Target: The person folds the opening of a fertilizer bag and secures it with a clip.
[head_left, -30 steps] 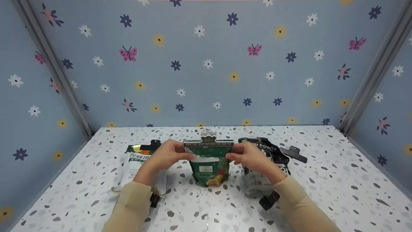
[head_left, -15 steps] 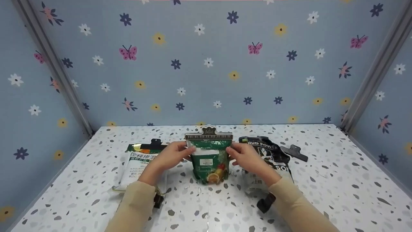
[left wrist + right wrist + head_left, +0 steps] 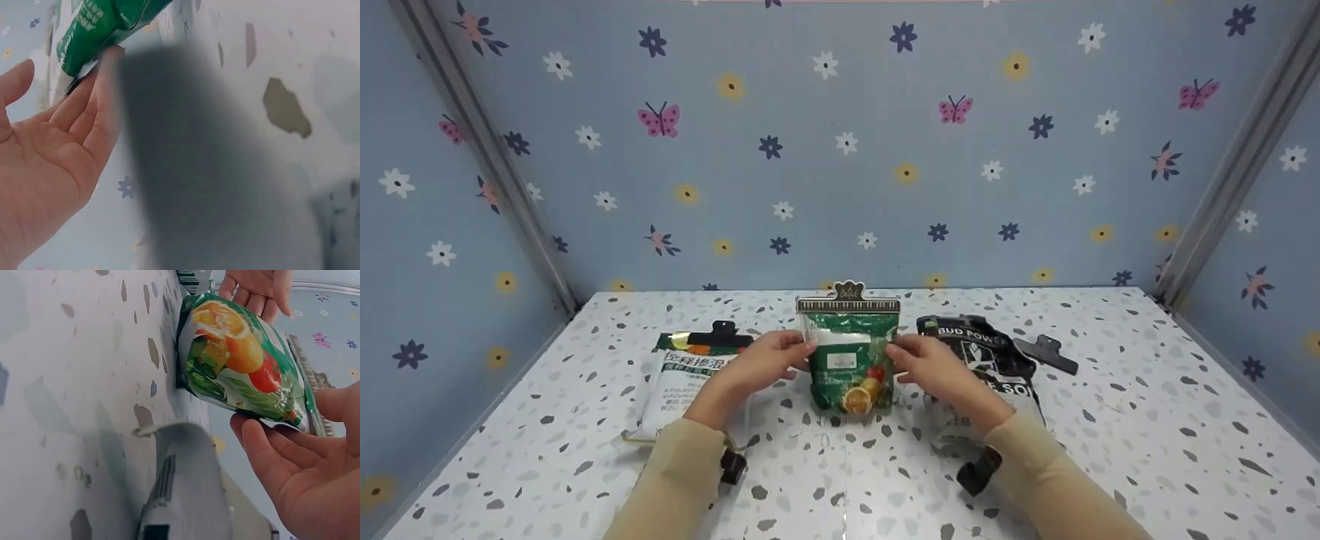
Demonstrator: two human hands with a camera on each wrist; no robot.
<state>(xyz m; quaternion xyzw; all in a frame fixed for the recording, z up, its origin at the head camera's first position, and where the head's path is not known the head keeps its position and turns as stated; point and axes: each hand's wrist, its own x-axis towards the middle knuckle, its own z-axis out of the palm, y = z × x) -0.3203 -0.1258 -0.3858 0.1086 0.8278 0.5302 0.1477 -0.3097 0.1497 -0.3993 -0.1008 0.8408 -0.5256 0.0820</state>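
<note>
In the head view, a green bag [image 3: 840,367] printed with an orange, a tomato and vegetables stands upright in the middle of the table. A wide clip [image 3: 849,304] with a piano-key pattern closes its top. My left hand [image 3: 761,367] holds the bag's left edge, thumb in front; the left wrist view shows the fingers behind it. On the opposite edge my right hand [image 3: 934,367] holds the bag between thumb and fingers. The right wrist view shows its thumb beside the clip and the fingers at the bag's back [image 3: 295,427].
Left of my hands lies a white bag [image 3: 679,386] with a black clip [image 3: 725,328]. To the right are a black soil bag [image 3: 979,349] and its black clip [image 3: 1046,352]. The speckled table [image 3: 840,502] ends at a flowered back wall [image 3: 840,187].
The green bag has moved back and its top has tipped away from me. My hands now sit lower on its sides, farther below the clip.
</note>
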